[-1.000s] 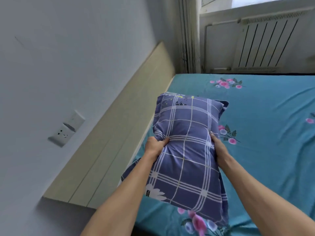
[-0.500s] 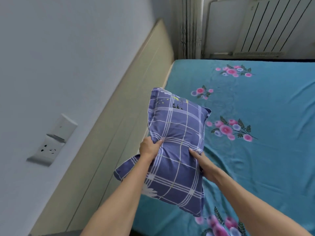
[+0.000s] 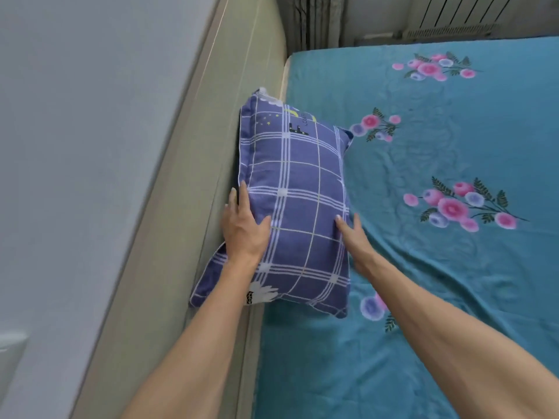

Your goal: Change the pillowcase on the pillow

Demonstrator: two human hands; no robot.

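Purple plaid pillow (image 3: 298, 207) already cased, propped against headboard (image 3: 193, 207). Left hand (image 3: 243, 228) and right hand (image 3: 352, 234), fingers splayed flat, press its sides without gripping. Step: final placement. Next: release, smooth toward 12 o'clock.

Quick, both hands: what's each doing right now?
Left hand: open, fingers spread, pressed against the pillow at its headboard side.
Right hand: open, flat against the pillow's other side.
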